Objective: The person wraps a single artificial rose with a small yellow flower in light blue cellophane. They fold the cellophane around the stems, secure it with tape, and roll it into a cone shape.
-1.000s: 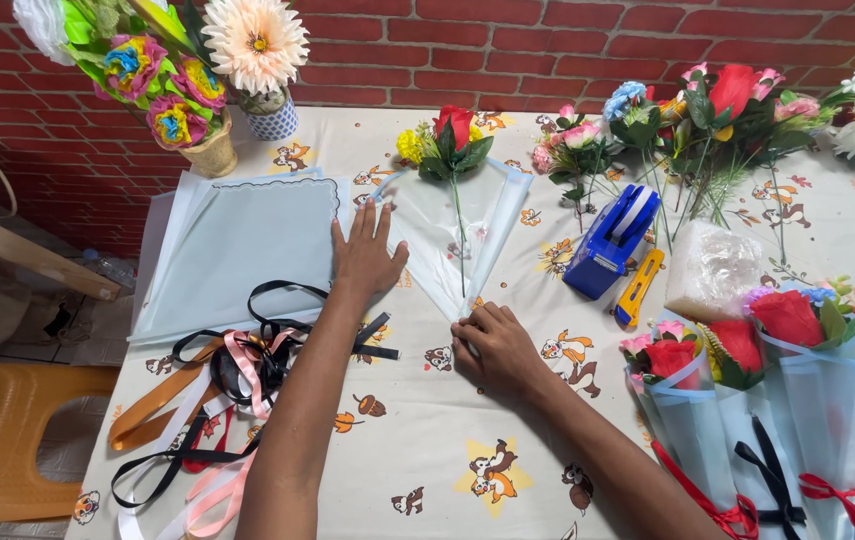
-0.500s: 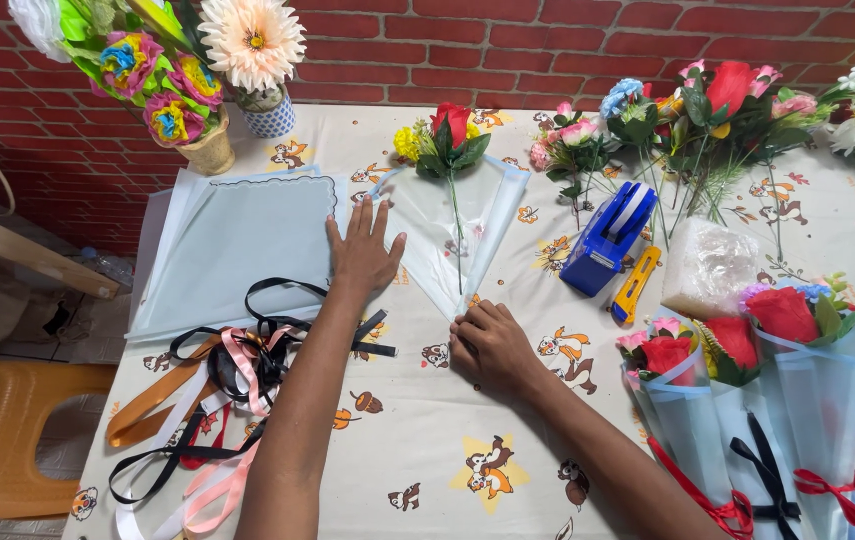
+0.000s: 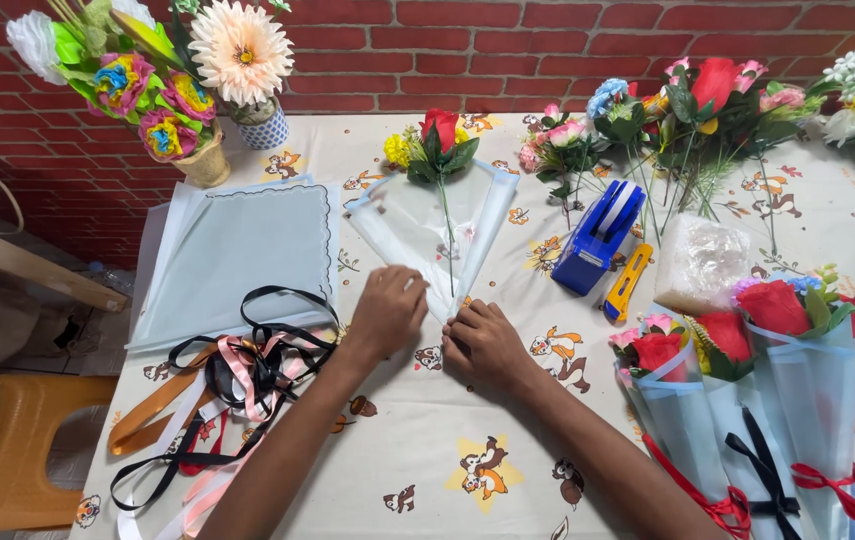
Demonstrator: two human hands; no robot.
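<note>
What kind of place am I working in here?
Likely a small florist's or craft worktable: finished wrapped bouquets, a pile of ribbons and a stack of wrapping sheets lie on a cartoon-print tablecloth against a brick wall.

Stem's lower end under hands

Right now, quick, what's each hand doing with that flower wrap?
Left hand: fingers curled, pinching the left edge of the translucent wrap.
Right hand: closed, pressing the wrap's gathered bottom by the rose stem.
</note>
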